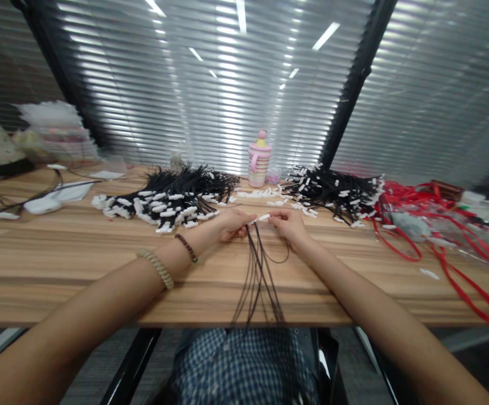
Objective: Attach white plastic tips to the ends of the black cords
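At the middle of the table, my left hand [233, 224] is closed in a pinch on the upper ends of several thin black cords [256, 264]. These hang down over the table toward its front edge. A small white plastic piece [264, 217] bridges the gap between my two hands. My right hand [290, 224] pinches its right end between thumb and finger. One cord curves in a loop below my right hand. How the white piece joins the cords is too small to make out.
Behind my left hand lies a big pile of black cords with white ends [172, 199]; a second pile [337, 191] is at back right. Loose white pieces [265, 193] and a pink cup [258, 160] stand between them. Red straps [451, 225] tangle with plastic bags at right.
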The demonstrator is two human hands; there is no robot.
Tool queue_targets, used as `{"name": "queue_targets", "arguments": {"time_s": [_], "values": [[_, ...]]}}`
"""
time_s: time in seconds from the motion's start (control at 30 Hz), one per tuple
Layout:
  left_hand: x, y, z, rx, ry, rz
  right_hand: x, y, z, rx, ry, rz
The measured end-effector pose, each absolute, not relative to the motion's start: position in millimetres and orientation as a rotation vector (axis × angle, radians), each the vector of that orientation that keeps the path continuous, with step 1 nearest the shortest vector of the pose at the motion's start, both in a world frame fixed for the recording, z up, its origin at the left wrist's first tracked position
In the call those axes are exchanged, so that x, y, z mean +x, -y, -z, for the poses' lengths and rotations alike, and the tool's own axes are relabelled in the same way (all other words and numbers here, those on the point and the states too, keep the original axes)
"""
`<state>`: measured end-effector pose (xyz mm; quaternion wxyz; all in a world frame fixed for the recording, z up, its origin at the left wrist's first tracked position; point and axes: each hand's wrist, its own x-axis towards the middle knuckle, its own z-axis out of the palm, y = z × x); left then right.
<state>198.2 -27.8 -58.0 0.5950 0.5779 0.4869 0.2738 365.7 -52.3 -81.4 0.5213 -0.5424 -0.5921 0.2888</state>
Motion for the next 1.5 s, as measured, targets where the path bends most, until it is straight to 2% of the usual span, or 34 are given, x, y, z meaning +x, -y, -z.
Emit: {"name": "queue_targets", "arguments": {"time_s": [0.23,0.37,0.77,1.1,1.4,1.5], "values": [[202.6,29.1,63.4,1.285,-0.941,-0.781,361.0,52.8,85.2,-1.299,1.485,-0.655],[201.9,31.3,62.2,1.434,-0.927,-0.743,359.3,55.3,83.4,-1.327,1.483,-0.693],[199.3,31.2,66.8,1.601,-1.048,-0.675,370.5,62.8,65.2,-1.276,1.449,-1.121],[197.2,37.0,64.8,1.673,-0.937,-0.737,374.0,67.2,63.2,-1.388,1.497,-1.047],[194.1,36.1,61.1,1.667,-0.859,-0.704,374.6,67.7,60.7,-1.319,1.446,-1.077],[192.5,40.1,56.4,1.731,-0.852,-0.657,375.5,69.2,58.2,-1.252,1.494,-1.190]]}}
